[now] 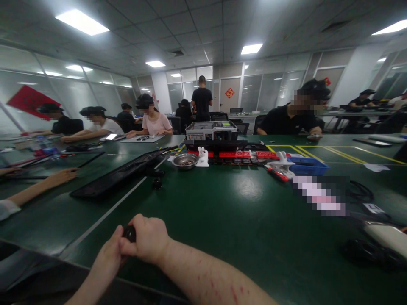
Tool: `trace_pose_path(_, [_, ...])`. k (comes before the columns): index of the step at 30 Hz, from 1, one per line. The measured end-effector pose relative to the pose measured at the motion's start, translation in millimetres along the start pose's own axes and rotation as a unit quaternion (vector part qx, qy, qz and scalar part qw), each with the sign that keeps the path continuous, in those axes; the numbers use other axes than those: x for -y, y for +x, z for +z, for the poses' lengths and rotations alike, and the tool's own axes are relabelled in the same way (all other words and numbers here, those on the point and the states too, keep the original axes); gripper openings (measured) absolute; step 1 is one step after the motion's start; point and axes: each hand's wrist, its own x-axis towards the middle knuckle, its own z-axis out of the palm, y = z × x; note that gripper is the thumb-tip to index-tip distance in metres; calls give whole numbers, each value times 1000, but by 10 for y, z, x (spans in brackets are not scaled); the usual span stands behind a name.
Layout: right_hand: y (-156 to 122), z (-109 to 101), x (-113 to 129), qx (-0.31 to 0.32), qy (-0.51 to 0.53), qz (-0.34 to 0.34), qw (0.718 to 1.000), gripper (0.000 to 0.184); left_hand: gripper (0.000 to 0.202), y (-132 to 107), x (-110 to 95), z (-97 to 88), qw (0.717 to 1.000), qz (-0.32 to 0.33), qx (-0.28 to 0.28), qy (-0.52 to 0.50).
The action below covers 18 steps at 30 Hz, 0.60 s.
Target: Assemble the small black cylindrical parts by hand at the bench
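Note:
Both my hands meet at the near edge of the green table [241, 220]. My right hand [149, 239] is closed in a fist around a small black object [129, 233] that only partly shows. Pressed against that same object from the left is my left hand [110, 254], its fingers curled on it. What the black object is cannot be made out.
A long black panel [117, 174] lies ahead to the left, with small black knobs [156, 183] beside it. Farther back are a metal bowl [185, 161], a computer case [211, 130], red parts [238, 154], a blue tray [307, 166] and a red-handled screwdriver [277, 174]. Several people sit around the table; another person's hand [60, 176] rests at left.

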Motion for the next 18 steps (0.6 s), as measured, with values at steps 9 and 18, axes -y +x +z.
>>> trace_pose_path(9, [-78,62,63,-41,174,111,978,39,28,100,81,71,989,13,-134,64])
trace_pose_path(18, [201,114,-547,-144,101,169,970,42,52,539,380,170,949,216,-47,225])
